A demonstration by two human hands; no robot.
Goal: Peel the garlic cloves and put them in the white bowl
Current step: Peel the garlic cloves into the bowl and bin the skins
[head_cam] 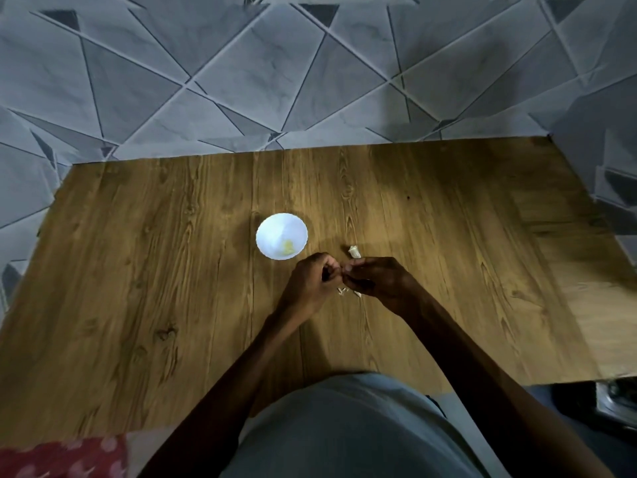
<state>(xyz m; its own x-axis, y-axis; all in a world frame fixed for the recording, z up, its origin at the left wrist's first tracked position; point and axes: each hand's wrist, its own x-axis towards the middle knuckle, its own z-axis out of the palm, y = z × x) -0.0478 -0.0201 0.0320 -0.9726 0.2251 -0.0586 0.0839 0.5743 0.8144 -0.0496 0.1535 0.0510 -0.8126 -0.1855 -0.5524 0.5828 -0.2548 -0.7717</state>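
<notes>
Wood-grain table (172, 270) under me, both hands low over it, just my side of the bowl. L hand (308, 281) & R hand (377, 277): fingers curled in tight w/ hardly any gap, tips of both meeting in the middle. Btwn them I'm pinching a garlic clove (340, 269). Only a pale sliver shows, rest is covered by my fingers, so can't say how much skin is on it. Neither hand touches the bowl.

White bowl (281, 236) sits upright just beyond L hand, w/ a small yellowish peeled bit (287, 249) lying at its near side. One piece or more, too blurry to count.

Just beyond R hand on the table: a pale, papery-looking garlic piece (354, 251), apart from the bowl. Peel scraps (342, 291) lie below my fingertips, partly hidden by R hand.

Bottom L corner: red dotted cloth (62, 457), cut off by frame. Bottom R: dark shiny obj (617, 398), cut off, can't ID. My grey shirt (344, 436) blocks part of the table's near edge.
</notes>
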